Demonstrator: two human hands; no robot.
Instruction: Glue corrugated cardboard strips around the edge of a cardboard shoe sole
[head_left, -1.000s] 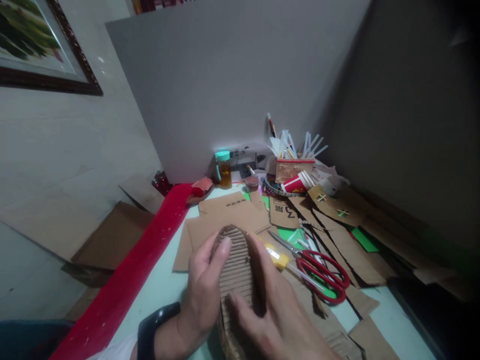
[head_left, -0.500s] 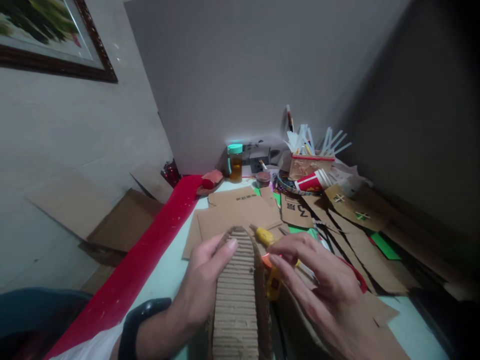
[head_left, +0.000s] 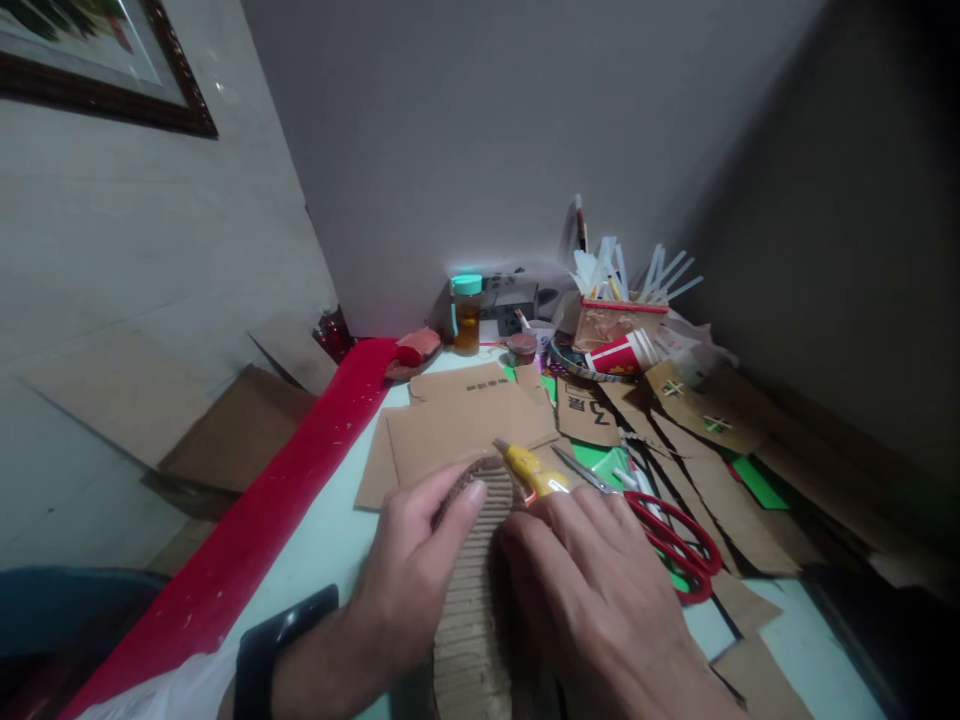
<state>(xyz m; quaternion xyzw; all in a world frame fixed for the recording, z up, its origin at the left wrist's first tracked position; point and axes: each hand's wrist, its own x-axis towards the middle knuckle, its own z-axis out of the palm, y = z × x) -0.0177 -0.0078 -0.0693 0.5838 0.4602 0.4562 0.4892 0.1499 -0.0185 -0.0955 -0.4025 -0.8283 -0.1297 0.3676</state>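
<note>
My left hand (head_left: 416,585) grips the left edge of a rounded piece of corrugated cardboard (head_left: 474,610), thumb pressed on its ribbed top. The piece stands on the pale table (head_left: 330,540) just in front of me. My right hand (head_left: 600,600) is closed round a yellow-handled tool (head_left: 527,468), whose tip sticks out past my fingers at the upper right edge of the cardboard. The rest of the tool is hidden under my hand. A black band sits on my left wrist.
Red-handled scissors (head_left: 675,548) lie right of my hand among cardboard scraps and green paper. Flat cardboard sheets (head_left: 465,425) lie beyond. A red strip (head_left: 300,490) runs along the table's left edge. At the back stand a teal-capped bottle (head_left: 466,315), red cup (head_left: 626,352) and stick box (head_left: 619,305).
My right hand left the cardboard, took up the yellow tool lying beside the scissors, and brought it back against the cardboard's upper edge. My left hand kept its hold.
</note>
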